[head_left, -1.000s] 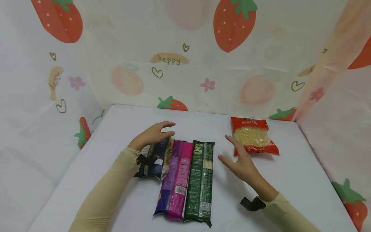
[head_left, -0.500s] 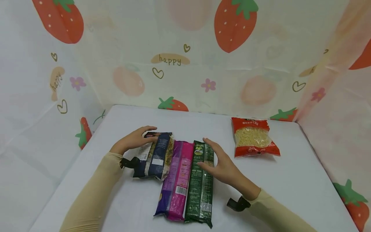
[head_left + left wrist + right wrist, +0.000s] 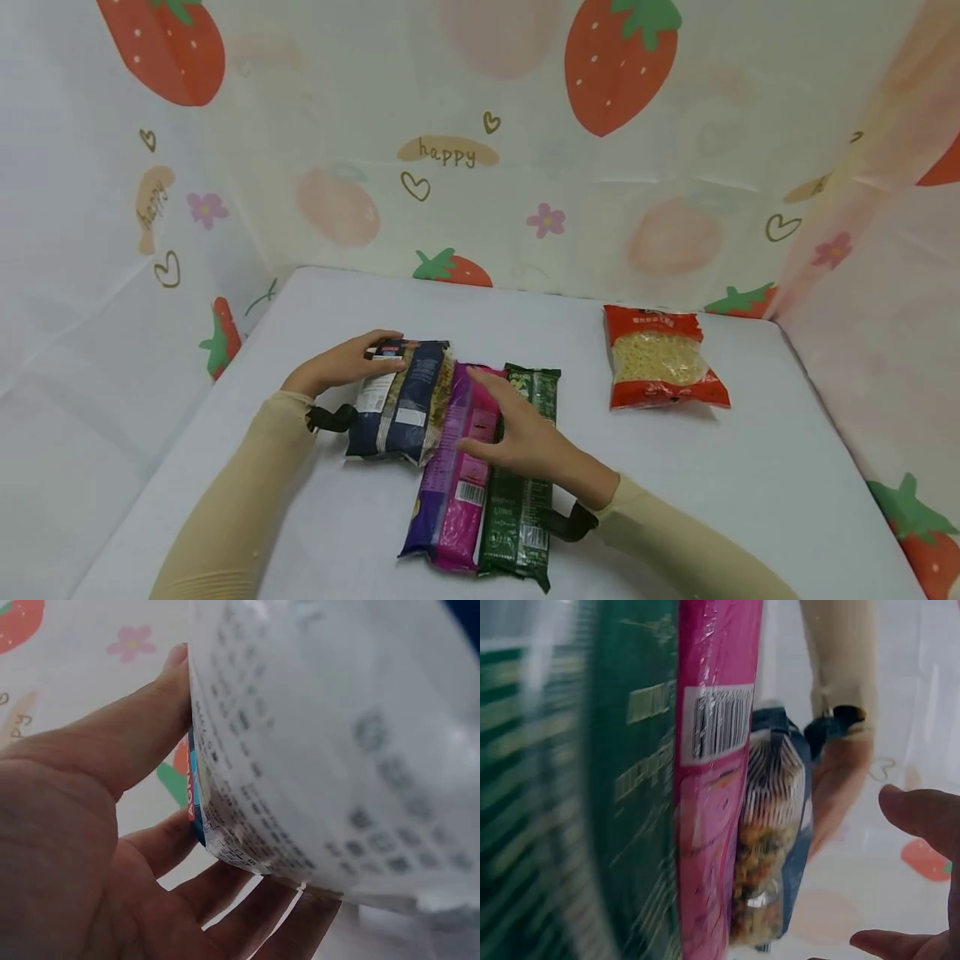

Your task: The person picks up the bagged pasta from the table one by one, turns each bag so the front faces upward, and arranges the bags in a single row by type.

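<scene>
The left hand (image 3: 341, 364) is at the far left corner of a navy bag (image 3: 420, 392), its thumb and fingers spread along the edge and touching it; the left wrist view loses the tips behind the white, printed side, so I cannot tell whether they grip. The right hand (image 3: 528, 433) has its fingers spread apart and holds nothing, hovering above two long packs with the thumb and forefinger over the pink and purple pack (image 3: 450, 508). The right wrist view shows these fingers apart from the packs.

The navy bag lies flat, its right edge against the upper left side of the pink and purple pack; the right wrist view shows coloured bits through its clear part. Just right of that pack is a green pack (image 3: 517, 517), close alongside it, its middle partly hidden by the right hand. Both long packs show a barcode near the lower end.

Well apart, toward the far right, a red bag (image 3: 663, 358) with a clear middle full of pale yellow pieces lies on the white desk (image 3: 750, 475). Behind and at the sides hangs a pale cloth (image 3: 330, 100) printed with strawberries, hearts, flowers and the word "happy".
</scene>
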Demonstrator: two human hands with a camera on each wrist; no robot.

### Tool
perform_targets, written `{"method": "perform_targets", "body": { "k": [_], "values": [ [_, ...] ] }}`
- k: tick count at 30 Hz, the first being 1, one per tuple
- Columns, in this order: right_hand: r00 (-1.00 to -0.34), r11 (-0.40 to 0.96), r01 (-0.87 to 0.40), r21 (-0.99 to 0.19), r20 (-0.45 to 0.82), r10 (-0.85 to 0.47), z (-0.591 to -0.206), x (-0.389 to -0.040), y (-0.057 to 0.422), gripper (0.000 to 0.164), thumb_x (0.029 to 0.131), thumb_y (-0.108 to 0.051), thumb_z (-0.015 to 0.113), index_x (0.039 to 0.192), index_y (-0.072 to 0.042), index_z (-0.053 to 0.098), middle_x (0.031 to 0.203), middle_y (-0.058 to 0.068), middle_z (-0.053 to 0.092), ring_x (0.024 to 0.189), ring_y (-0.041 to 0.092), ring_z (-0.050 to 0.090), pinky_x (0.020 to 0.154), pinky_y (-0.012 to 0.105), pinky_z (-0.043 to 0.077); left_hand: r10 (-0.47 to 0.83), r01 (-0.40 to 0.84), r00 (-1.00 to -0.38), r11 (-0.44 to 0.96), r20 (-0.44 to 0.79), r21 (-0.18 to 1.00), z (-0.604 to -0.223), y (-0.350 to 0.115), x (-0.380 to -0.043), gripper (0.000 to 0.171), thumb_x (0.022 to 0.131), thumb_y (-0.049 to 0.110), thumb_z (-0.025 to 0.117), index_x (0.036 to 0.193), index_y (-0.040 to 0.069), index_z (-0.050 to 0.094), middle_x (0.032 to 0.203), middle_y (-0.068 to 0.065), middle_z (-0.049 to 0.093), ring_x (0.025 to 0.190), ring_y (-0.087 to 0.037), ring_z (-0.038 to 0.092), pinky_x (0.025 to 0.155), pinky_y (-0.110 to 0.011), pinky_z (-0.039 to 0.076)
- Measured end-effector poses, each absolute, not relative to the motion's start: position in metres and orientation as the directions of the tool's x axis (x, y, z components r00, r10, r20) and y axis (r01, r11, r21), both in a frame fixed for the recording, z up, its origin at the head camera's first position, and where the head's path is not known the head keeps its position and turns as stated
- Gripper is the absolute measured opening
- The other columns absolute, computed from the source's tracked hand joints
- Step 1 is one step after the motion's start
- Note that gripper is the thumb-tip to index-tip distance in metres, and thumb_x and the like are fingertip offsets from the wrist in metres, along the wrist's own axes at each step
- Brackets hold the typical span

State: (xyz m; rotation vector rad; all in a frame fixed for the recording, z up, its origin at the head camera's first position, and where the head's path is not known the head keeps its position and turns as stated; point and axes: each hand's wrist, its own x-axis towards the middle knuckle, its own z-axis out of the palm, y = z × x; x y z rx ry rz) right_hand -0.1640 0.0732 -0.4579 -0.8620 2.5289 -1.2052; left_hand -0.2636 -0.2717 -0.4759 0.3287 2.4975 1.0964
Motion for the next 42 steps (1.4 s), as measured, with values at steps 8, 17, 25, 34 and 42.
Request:
{"method": "perform_targets", "body": {
  "k": [8, 17, 25, 34, 42],
  "values": [
    [-0.757, 0.524, -0.441, -0.729, -0.012, -0.653, -0.457, -0.171, 0.044, 0.107, 0.092, -0.049, 0.085, 0.173, -0.016, 0.023, 0.177, 0.013, 0.023, 0.159, 0.034, 0.032, 0.12, 0.06, 0.04, 0.359, 0.008, -0.883, 0.655, -0.302, 0.756, -0.471, -0.267, -0.263, 0.082, 0.105, 0.053, 0.067, 0.168, 0.016, 0.031, 0.164, -0.031, 0.037, 0.149, -0.05, 0.04, 0.121, -0.067, 0.033],
    [-0.78, 0.667, -0.407, -0.624, -0.142, -0.609, -0.464, -0.172, 0.014, 0.116, 0.088, -0.056, 0.087, 0.174, -0.017, 0.019, 0.178, 0.02, 0.015, 0.157, 0.042, 0.034, 0.116, 0.06, 0.046, 0.359, -0.022, -0.875, 0.639, -0.324, 0.769, -0.472, -0.266, -0.263, 0.08, 0.106, 0.051, 0.066, 0.167, 0.015, 0.03, 0.164, -0.029, 0.038, 0.142, -0.045, 0.046, 0.121, -0.064, 0.035],
    [-0.797, 0.725, -0.443, -0.528, -0.138, -0.588, -0.461, -0.168, -0.002, 0.121, 0.085, -0.059, 0.088, 0.174, -0.015, 0.018, 0.174, 0.027, 0.02, 0.155, 0.046, 0.036, 0.11, 0.061, 0.05, 0.338, -0.067, -0.867, 0.65, -0.366, 0.757, -0.47, -0.266, -0.262, 0.082, 0.105, 0.055, 0.066, 0.168, 0.02, 0.027, 0.165, -0.028, 0.035, 0.143, -0.045, 0.042, 0.122, -0.065, 0.033],
    [-0.809, 0.78, -0.473, -0.411, -0.147, -0.568, -0.461, -0.171, -0.015, 0.13, 0.079, -0.066, 0.089, 0.174, -0.014, 0.017, 0.171, 0.031, 0.026, 0.149, 0.05, 0.044, 0.101, 0.059, 0.058, 0.319, -0.045, -0.879, 0.683, -0.353, 0.729, -0.469, -0.267, -0.26, 0.087, 0.102, 0.061, 0.067, 0.168, 0.019, 0.028, 0.169, -0.026, 0.032, 0.153, -0.05, 0.034, 0.123, -0.069, 0.029],
    [-0.803, 0.769, -0.497, -0.402, -0.124, -0.584, -0.46, -0.17, -0.017, 0.113, 0.088, -0.051, 0.087, 0.172, -0.01, 0.022, 0.166, 0.032, 0.035, 0.145, 0.047, 0.051, 0.106, 0.056, 0.055, 0.338, -0.046, -0.879, 0.643, -0.337, 0.764, -0.463, -0.265, -0.256, 0.08, 0.105, 0.049, 0.067, 0.168, 0.015, 0.03, 0.168, -0.028, 0.031, 0.149, -0.048, 0.037, 0.122, -0.069, 0.03]
  ]
}}
